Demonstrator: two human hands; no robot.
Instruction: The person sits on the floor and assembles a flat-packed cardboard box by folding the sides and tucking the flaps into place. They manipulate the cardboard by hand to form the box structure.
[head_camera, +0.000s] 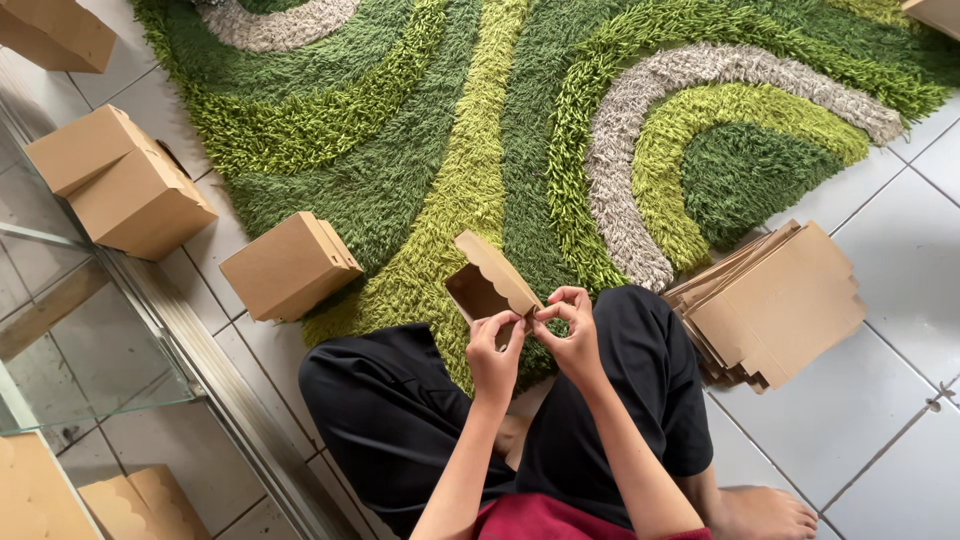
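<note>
1. Head camera looks straight down on a person sitting cross-legged in black trousers (400, 420) at the near edge of a shaggy rug of green, lime and beige swirls (450, 130), which lies on pale floor tiles (900, 300).
2. Far left, a glass panel in a metal frame (90, 330) runs along the tiles; past it, at the upper left corner, sits 1 closed brown cardboard box (55, 30).
3. Just right of the glass stand 2 folded brown cardboard boxes pressed together (120, 180), and a 3rd folded brown box (288, 265) sits near them, half on the rug's edge.
4. At the middle, a half-folded brown cardboard box with a scalloped flap (490, 280) is held up over the rug, its open mouth turned toward the person.
5. Left hand (495, 345) is closed in a pinch on that box's near corner.
6. Right hand (568, 330) is closed too, fingertips pinching the same corner, touching the left hand's fingers.
7. Right of the right knee, a stack of flat unfolded brown cardboard blanks (780, 305) lies on the tiles, its top edge touching the rug.
8. A bare foot (765, 515) rests on the tiles at the bottom right.
</note>
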